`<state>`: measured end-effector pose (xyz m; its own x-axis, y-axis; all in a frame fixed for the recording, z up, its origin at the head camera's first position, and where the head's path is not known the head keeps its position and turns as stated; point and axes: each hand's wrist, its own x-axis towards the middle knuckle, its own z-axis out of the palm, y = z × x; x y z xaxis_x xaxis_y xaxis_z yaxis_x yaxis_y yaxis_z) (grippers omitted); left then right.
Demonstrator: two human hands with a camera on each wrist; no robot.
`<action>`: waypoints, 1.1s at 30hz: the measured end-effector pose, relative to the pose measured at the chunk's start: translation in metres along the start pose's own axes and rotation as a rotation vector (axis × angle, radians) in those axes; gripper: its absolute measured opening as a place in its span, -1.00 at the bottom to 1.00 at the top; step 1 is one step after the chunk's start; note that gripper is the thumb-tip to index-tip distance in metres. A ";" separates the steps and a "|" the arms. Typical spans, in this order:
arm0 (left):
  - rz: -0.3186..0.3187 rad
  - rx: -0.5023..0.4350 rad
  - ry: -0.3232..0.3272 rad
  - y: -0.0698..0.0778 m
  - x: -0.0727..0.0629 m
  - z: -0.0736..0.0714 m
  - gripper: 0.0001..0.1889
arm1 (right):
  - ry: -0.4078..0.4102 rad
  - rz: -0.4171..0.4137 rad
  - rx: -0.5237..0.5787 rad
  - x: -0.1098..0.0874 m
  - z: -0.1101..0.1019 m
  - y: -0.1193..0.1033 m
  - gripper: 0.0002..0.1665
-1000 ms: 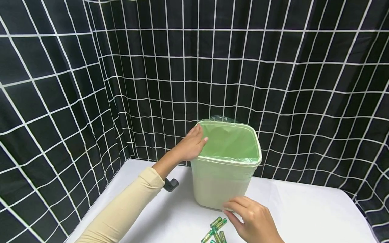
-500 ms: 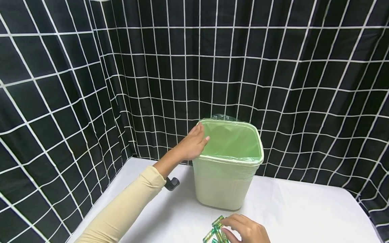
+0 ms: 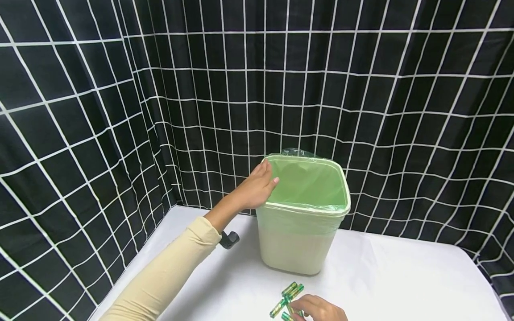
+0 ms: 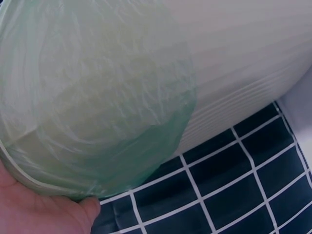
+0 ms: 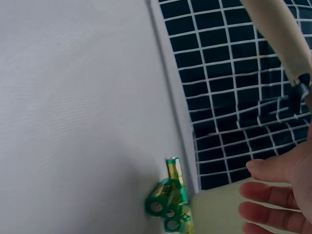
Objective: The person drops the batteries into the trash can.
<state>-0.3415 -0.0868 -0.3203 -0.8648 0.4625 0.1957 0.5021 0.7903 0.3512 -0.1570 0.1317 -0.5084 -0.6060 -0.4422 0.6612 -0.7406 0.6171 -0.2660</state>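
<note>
A pale trash bin (image 3: 295, 249) lined with a green plastic bag (image 3: 309, 180) stands upright on the table. My left hand (image 3: 257, 185) holds the bin's left rim, its thumb over the opening; in the left wrist view a fingertip (image 4: 90, 207) lies against the bag outside. Several green and gold batteries (image 3: 290, 289) lie in a loose pile before the bin. My right hand (image 3: 319, 308) hovers at the pile, partly covering it in the head view. In the right wrist view its fingers (image 5: 265, 192) are bent loosely, apart from the batteries (image 5: 173, 197), holding nothing.
A white cloth covers the table (image 3: 401, 272). Black curtains (image 3: 225, 89) with white grid lines enclose the back and left. A black camera mount (image 3: 230, 240) sticks out below the left wrist.
The right hand has come down from beside the bin's base to the batteries. The left hand keeps its hold on the rim. The view has shifted slightly.
</note>
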 end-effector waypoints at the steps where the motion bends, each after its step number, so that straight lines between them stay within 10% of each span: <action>1: -0.002 -0.004 0.002 0.000 0.000 0.000 -0.30 | -0.010 0.008 0.008 -0.001 0.001 0.001 -0.75; 20: 0.017 0.013 -0.022 0.001 0.004 -0.004 -0.28 | -0.444 0.278 0.171 0.001 0.002 0.015 -0.80; 33: -0.004 -0.010 -0.017 -0.001 0.000 -0.002 -0.28 | -0.569 0.356 0.188 -0.002 0.001 0.026 -0.69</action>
<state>-0.3415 -0.0882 -0.3192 -0.8666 0.4660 0.1784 0.4982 0.7881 0.3616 -0.1754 0.1484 -0.5170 -0.8413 -0.5378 0.0549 -0.4751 0.6872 -0.5496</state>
